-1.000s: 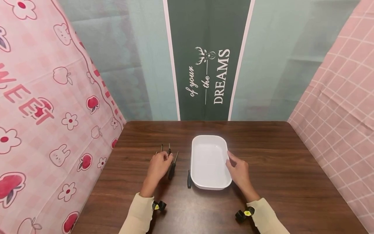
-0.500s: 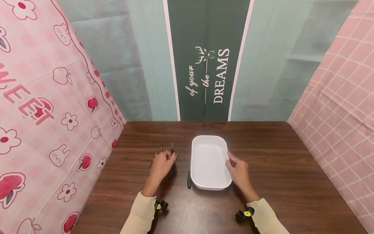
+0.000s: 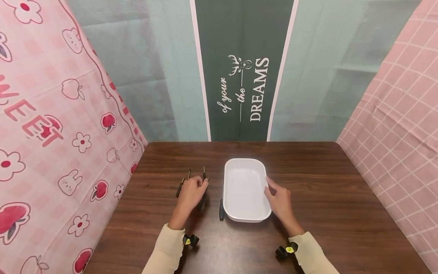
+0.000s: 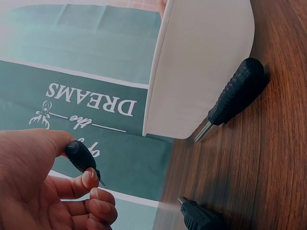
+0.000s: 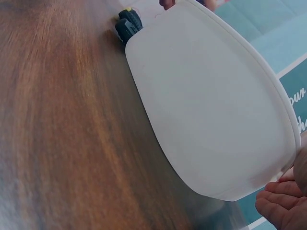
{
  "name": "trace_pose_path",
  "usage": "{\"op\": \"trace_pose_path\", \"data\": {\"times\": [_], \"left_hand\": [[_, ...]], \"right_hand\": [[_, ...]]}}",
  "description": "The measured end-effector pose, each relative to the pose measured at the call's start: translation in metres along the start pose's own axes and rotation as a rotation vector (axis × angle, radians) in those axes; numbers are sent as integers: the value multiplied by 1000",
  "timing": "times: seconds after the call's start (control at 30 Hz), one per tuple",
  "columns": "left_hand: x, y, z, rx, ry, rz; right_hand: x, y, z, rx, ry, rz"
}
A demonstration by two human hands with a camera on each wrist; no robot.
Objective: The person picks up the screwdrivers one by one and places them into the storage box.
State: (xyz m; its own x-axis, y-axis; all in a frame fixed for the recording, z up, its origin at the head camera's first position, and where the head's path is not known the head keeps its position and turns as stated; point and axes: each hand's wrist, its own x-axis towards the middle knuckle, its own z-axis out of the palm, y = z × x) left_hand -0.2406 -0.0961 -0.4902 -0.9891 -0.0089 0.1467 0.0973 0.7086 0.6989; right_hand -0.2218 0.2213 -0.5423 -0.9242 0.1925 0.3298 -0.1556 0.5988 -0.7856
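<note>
My left hand [image 3: 190, 194] is raised over the table left of the tray. Between thumb and index finger it pinches a small screwdriver [image 4: 80, 154] by its black handle, the thin shaft pointing away. Below that hand lies another black-handled screwdriver [image 4: 199, 215], partly hidden in the head view. One more screwdriver [image 3: 221, 210] rests along the left side of a white rectangular tray [image 3: 247, 220]. Nothing lies inside the tray. At its right rim, the thumb and fingers of my right hand [image 3: 281, 199] hold the edge.
Two thin dark-handled tools [image 3: 179, 187] lie left of my left hand, one largely covered by it. The brown wooden table [image 3: 328, 198] ends at a printed cloth backdrop [image 3: 239, 125], with pink cloths [image 3: 403, 114] on both sides.
My left hand has moved slightly right with the screwdriver, lifting it away from the others and uncovering more of the leftmost tool. The right hand and tray have stayed still.
</note>
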Motion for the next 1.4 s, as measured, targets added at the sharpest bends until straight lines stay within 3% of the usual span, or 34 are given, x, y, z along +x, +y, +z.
{"op": "trace_pose_path", "data": {"times": [0.73,1.4], "left_hand": [[-3,5,4,39,0,37],[-10,16,18,-10,-59,70]], "right_hand": [[-1,0,-1,-7,0,-1],[0,0,2,-8,32,-36]]}}
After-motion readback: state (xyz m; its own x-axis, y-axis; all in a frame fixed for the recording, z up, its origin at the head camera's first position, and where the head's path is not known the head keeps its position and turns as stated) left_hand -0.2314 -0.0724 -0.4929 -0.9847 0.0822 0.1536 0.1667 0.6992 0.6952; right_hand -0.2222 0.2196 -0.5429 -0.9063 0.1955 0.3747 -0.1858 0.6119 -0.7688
